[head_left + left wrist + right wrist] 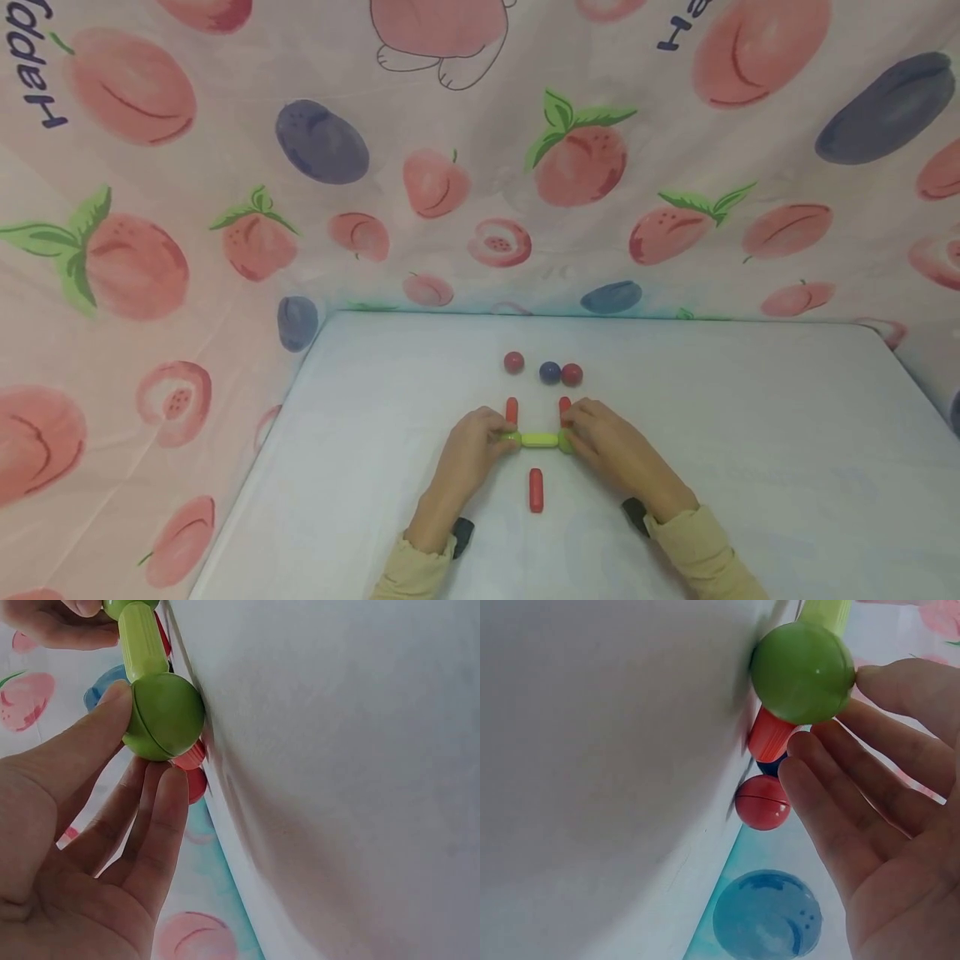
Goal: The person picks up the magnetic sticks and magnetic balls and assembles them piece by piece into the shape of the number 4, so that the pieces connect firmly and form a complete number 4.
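Note:
A yellow-green rod (539, 440) lies crosswise with a green ball at each end. The left hand (474, 446) pinches the left green ball (166, 716) between thumb and fingers. At the other end, the right hand (611, 442) holds the right green ball (802, 673) with thumb and fingertips. Behind each ball a red rod (512, 412) (771, 735) points away from the person; whether they are joined to the balls cannot be told.
Another red rod (536, 490) lies on the white table (787, 467) between the forearms. Farther back are a red ball (513, 362), a blue ball (550, 372) and a second red ball (572, 375) beside the blue one. A fruit-print cloth (495, 200) hangs behind.

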A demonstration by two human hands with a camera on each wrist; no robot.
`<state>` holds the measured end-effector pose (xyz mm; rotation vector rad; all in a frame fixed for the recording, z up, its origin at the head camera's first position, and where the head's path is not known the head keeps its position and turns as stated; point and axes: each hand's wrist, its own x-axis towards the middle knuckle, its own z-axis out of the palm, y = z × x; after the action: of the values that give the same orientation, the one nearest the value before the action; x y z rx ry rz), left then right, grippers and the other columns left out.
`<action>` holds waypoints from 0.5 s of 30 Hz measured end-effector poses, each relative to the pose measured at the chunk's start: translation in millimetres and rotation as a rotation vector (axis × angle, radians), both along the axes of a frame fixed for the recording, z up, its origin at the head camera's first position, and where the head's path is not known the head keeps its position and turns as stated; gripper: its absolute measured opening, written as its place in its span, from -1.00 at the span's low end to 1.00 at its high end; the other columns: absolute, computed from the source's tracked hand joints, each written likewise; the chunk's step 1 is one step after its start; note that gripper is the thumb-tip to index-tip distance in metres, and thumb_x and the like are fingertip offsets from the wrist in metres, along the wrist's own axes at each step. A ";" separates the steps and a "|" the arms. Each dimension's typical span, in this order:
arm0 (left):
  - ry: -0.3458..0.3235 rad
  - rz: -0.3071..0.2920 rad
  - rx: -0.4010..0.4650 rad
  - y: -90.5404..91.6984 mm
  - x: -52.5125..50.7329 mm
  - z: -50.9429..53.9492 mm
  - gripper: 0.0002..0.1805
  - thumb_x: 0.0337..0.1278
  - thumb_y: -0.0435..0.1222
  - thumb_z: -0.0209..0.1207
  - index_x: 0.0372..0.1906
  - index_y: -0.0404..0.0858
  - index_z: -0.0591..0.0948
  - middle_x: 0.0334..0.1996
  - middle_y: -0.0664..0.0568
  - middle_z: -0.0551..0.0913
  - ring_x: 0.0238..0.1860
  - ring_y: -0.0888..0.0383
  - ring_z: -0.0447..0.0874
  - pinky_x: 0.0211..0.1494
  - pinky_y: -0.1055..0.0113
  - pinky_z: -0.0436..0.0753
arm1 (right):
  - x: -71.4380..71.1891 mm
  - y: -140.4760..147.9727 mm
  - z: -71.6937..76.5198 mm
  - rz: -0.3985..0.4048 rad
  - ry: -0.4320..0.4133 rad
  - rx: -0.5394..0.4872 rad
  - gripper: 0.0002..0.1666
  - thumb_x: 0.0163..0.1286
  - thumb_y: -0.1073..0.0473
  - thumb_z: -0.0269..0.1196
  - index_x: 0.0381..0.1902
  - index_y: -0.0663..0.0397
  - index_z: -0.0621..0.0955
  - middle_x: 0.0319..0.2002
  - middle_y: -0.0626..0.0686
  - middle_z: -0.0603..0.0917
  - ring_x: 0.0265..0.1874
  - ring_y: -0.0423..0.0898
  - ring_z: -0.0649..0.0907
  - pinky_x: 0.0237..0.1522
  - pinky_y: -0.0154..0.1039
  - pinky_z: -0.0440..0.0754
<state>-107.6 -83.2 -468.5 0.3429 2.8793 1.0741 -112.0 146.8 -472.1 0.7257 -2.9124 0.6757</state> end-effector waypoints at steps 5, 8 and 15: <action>0.003 -0.002 -0.006 0.6 -0.4 0.0 -0.74 0.01 -0.29 0.44 -0.13 -0.17 0.78 -0.24 0.13 0.70 -0.17 0.19 0.63 -0.01 0.32 0.67 | 6.0 -3.2 3.4 -0.019 -0.022 0.002 -0.70 0.32 0.15 0.36 -0.02 0.11 0.67 -0.09 -0.03 0.63 -0.10 -0.13 0.60 0.05 -0.13 0.66; 0.000 0.004 -0.011 0.9 -1.0 0.5 -0.74 0.01 -0.28 0.44 -0.13 -0.16 0.78 -0.24 0.14 0.70 -0.17 0.20 0.62 -0.01 0.31 0.67 | 9.7 -4.7 4.4 -0.026 -0.026 0.003 -0.67 0.32 0.15 0.36 0.01 0.11 0.66 -0.07 -0.01 0.63 -0.08 -0.11 0.60 0.07 -0.13 0.66; -0.005 0.005 -0.007 1.7 -1.4 0.3 -0.74 0.02 -0.28 0.44 -0.12 -0.16 0.78 -0.23 0.13 0.70 -0.17 0.20 0.62 -0.01 0.31 0.67 | 14.0 -6.1 5.5 -0.024 0.005 0.030 -0.64 0.27 0.15 0.41 0.01 0.09 0.66 -0.07 -0.01 0.63 -0.09 -0.12 0.60 0.04 -0.17 0.67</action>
<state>-109.0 -81.5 -468.2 0.3321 2.8801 1.0641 -98.0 140.7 -466.6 0.6927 -2.9277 0.6276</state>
